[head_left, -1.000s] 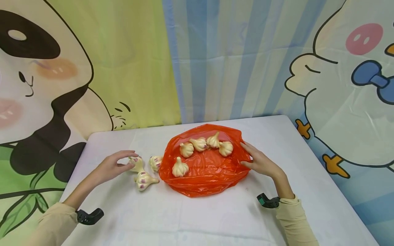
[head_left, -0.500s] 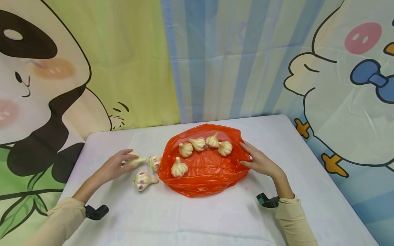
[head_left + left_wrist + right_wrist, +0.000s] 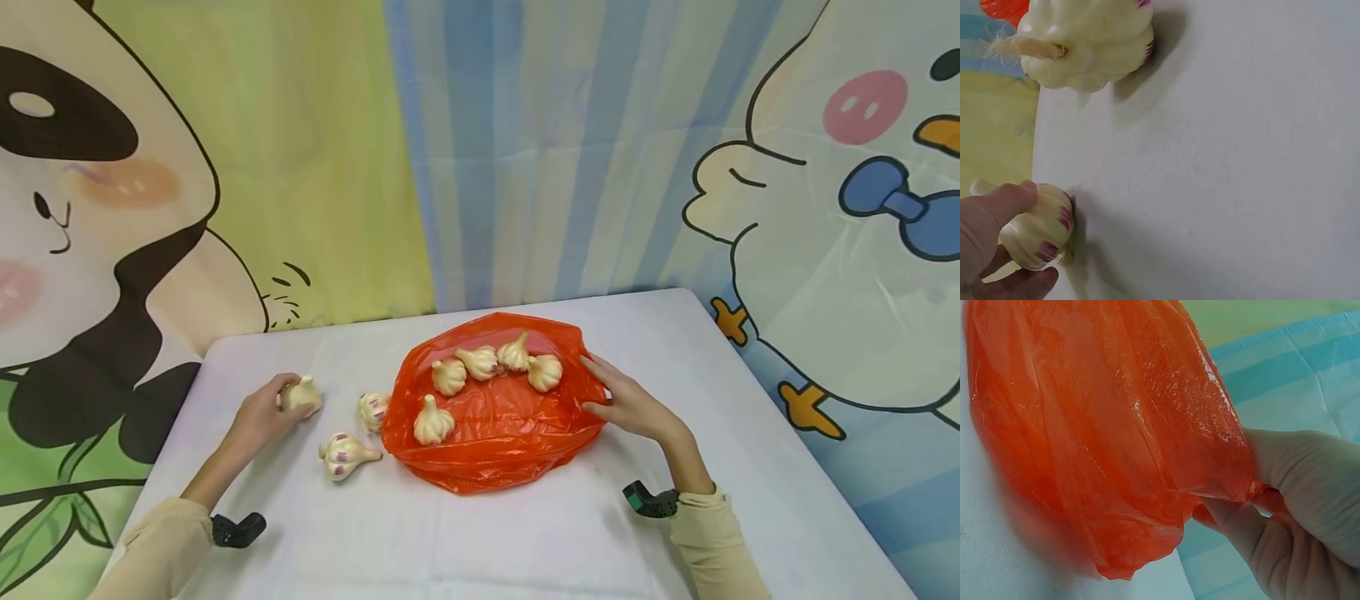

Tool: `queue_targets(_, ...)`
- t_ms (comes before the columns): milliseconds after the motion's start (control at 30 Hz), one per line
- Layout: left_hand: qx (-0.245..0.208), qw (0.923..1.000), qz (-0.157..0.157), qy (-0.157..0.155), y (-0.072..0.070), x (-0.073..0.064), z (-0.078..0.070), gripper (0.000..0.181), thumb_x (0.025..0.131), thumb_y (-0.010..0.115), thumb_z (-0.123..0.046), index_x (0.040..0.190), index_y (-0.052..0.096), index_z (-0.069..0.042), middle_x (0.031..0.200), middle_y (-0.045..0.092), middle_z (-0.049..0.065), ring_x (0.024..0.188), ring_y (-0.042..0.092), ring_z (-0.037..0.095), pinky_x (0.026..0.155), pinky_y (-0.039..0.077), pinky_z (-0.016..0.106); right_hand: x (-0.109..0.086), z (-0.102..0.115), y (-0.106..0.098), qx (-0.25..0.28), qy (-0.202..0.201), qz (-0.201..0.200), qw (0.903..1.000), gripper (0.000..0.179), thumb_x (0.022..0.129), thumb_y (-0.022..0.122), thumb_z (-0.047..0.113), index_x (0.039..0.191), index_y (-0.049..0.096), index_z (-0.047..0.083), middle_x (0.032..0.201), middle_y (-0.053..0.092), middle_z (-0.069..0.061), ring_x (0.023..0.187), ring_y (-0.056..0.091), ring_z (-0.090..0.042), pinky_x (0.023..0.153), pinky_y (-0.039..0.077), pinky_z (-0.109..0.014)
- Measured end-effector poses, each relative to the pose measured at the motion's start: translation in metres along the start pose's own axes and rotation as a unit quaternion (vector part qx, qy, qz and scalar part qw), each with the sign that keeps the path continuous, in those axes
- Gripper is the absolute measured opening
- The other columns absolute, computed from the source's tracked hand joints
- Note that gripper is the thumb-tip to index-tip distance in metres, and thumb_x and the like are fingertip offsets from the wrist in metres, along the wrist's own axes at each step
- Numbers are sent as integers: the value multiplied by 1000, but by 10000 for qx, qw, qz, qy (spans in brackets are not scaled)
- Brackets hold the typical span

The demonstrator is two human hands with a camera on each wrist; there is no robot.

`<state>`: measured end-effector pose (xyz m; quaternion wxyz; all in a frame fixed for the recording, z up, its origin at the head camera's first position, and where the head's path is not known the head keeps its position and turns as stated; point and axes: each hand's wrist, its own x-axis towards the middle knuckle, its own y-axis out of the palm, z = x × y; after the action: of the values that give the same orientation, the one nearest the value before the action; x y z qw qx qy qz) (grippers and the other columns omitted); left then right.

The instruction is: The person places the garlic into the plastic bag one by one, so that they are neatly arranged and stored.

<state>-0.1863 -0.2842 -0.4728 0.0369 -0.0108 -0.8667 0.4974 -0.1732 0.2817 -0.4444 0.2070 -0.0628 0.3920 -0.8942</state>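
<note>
The left hand [image 3: 258,414] has its thumb and fingers clamped around a garlic bulb [image 3: 303,393] at the left side of the white table [image 3: 480,550]. The right hand [image 3: 637,407] pinches the right rim of an open red bag [image 3: 510,412], with 5 bulbs [image 3: 433,422] inside. Between the left hand and the bag lie 2 loose bulbs: 1 upper bulb [image 3: 372,412] right by the bag's edge, 1 lower bulb [image 3: 343,456] nearer the person.

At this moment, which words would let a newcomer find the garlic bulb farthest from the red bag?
On the white table, start from the red bag. Go left past two loose bulbs to the leftmost bulb; unlike them, it is gripped by the left hand.
</note>
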Motion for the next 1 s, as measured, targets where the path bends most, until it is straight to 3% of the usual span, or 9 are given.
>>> queue_targets(167, -80, 9999, 22, 72, -1, -8, 7, 57, 87, 73, -23, 133, 52, 4, 130, 55, 33, 105, 61, 43, 77, 54, 45, 1, 0, 3, -63, -49, -29, 10000, 76, 91, 67, 13, 152, 25, 1, 160, 19, -24, 142, 29, -45, 102, 45, -54)
queue_targets(300, -119, 9998, -36, 153, -3, -9, 8, 55, 87, 72, -19, 132, 53, 5, 132, 53, 34, 110, 59, 49, 85, 52, 55, 2, 2, 2, -80, -66, -18, 9999, 76, 91, 67, 13, 152, 24, 1, 160, 18, -24, 143, 28, -45, 104, 43, -55)
queue_targets(800, -348, 9985, -244, -349, -6, -5, 0, 52, 87, 73, -28, 127, 60, 4, 128, 58, 28, 107, 63, 47, 80, 53, 47, 1, 1, -1, -96, -49, -12, 9999, 76, 91, 66, 12, 152, 24, 0, 160, 18, -24, 143, 28, -45, 104, 42, -56)
queue_targets(1000, -420, 9975, -173, -542, -9, -9, -5, 56, 87, 72, -35, 127, 61, 3, 126, 60, 29, 108, 62, 46, 78, 52, 43, 2, 2, -1, -115, -28, -2, 9999, 76, 91, 66, 13, 152, 24, 0, 159, 18, -25, 142, 28, -46, 105, 41, -57)
